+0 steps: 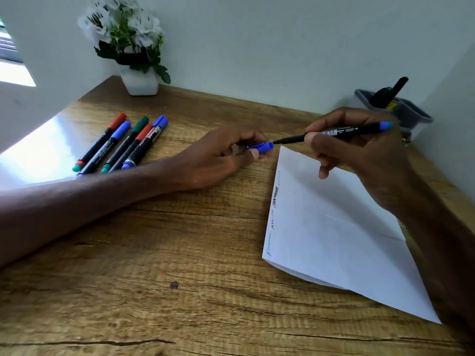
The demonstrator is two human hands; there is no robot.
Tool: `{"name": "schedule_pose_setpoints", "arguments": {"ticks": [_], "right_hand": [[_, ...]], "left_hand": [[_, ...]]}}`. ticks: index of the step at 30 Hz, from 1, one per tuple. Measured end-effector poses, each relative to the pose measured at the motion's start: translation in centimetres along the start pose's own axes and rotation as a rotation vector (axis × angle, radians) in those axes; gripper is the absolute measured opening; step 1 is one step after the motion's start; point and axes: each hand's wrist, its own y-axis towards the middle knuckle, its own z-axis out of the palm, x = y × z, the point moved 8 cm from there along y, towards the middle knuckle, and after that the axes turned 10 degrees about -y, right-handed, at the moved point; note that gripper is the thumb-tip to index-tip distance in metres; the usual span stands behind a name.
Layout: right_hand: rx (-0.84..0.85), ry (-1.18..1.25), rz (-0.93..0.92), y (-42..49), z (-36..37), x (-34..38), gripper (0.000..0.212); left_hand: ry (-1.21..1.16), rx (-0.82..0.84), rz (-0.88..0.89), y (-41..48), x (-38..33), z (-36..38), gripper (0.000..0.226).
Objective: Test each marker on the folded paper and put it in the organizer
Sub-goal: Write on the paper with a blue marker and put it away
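Marker is pinched in the fingers of my right hand, its long axis level, tip pointing left at the mouth of the blue cap my left hand grips, just apart. Folded paper lies below; organizer at the desk's far right corner.

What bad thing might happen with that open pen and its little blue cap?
The bare tip of the marker points right at the left hand, so it might ink those fingers. It hangs just off the folded paper, so a slip might mark the wooden desk. The blue cap is only pinched and might drop.
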Motion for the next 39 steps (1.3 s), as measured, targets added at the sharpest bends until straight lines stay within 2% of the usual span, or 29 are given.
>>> {"name": "schedule_pose_setpoints", "arguments": {"ticks": [7,12,15,18,20,23,34,37,39], "right_hand": [[0.001,0.050,0.009,0.1,-0.3,-0.2,0.016],[0.029,-0.071,-0.017,-0.1,0.5,0.1,0.014],[0.065,-0.121,-0.002,-0.3,1.3,-0.1,0.013],[0.076,-0.139,-0.006,-0.3,1.5,-0.1,0.013],[0.083,-0.154,-0.003,-0.3,1.6,-0.2,0.015],[0.097,-0.179,-0.007,-0.4,1.8,-0.3,0.013],[0.109,-0.291,-0.041,-0.4,2.3,0.0,0.010],[0.111,-0.318,-0.038,-0.4,2.3,-0.1,0.019],[0.106,-0.322,-0.037,-0.4,2.3,-0.1,0.017]], "left_hand": [[0.023,-0.031,-0.075,-0.1,0.7,-0.1,0.020],[0.027,0.002,-0.082,-0.5,0.1,0.4,0.017],[0.083,0.081,-0.076,-0.7,-0.5,1.1,0.034],[0.205,0.199,-0.095,-0.8,-0.5,1.9,0.071],[0.302,0.260,-0.097,-0.9,-0.4,2.5,0.079],[0.378,0.280,-0.089,-0.7,-0.6,2.7,0.079],[0.394,0.262,-0.057,-0.7,-0.8,2.8,0.082],[0.392,0.258,-0.055,-0.7,-0.8,2.7,0.082],[0.393,0.253,-0.049,-0.7,-0.8,2.7,0.082]]}}
